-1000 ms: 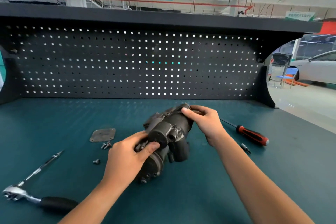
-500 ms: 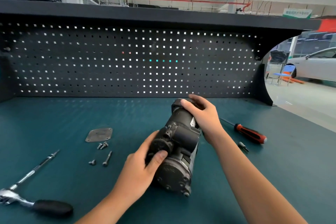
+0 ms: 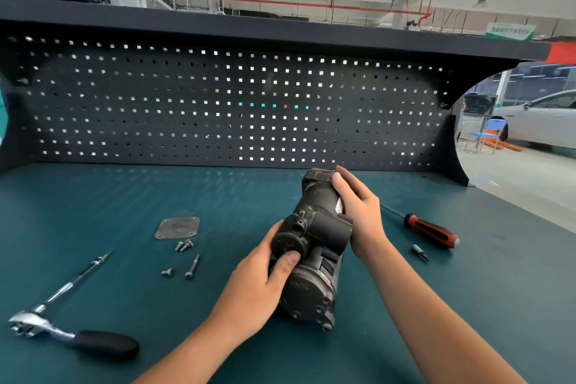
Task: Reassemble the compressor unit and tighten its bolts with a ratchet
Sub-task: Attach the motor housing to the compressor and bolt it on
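The compressor unit (image 3: 314, 243), a dark, grimy cylinder, sits at the middle of the teal worktop (image 3: 93, 196), its length running away from the person, its near end down on the surface. Whether the far end is lifted cannot be told. Both hands grip it. The left hand (image 3: 258, 287) wraps the near part from the left, its thumb pressed on a round boss on the housing. The right hand (image 3: 358, 212) holds the far part from the right, fingers curled over the top edge. To the left of the unit, well apart from it, lies a flat grey cover plate (image 3: 177, 227). Just in front of the plate lie two short bolts (image 3: 184, 245) touching each other. Nearer the person lie a long bolt (image 3: 192, 266) and a single short bolt (image 3: 167, 272). At the near left lies the ratchet (image 3: 71, 330) with its black handle, a long extension bar (image 3: 78, 277) reaching away from its head. To the right of the unit lies a red-and-black screwdriver (image 3: 430, 231), with a small loose bit (image 3: 419, 252) just beside it. A dark pegboard (image 3: 218, 103) stands along the back of the worktop.
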The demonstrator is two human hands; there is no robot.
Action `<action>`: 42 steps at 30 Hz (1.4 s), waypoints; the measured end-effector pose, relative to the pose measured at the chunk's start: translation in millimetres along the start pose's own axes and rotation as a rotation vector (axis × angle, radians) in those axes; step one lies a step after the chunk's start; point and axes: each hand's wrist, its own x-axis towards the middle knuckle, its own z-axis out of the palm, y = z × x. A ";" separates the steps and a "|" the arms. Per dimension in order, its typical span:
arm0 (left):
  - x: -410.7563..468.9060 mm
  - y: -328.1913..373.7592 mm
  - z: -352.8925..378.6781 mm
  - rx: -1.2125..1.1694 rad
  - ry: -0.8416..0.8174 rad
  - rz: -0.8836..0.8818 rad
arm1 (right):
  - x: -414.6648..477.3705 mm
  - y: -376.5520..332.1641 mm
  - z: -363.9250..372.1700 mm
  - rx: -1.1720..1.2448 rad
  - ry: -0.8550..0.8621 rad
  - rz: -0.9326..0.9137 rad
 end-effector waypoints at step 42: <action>25.2 -51.1 -72.1 0.656 0.084 0.070 | 4.2 2.2 -15.3 -0.134 -0.164 -0.031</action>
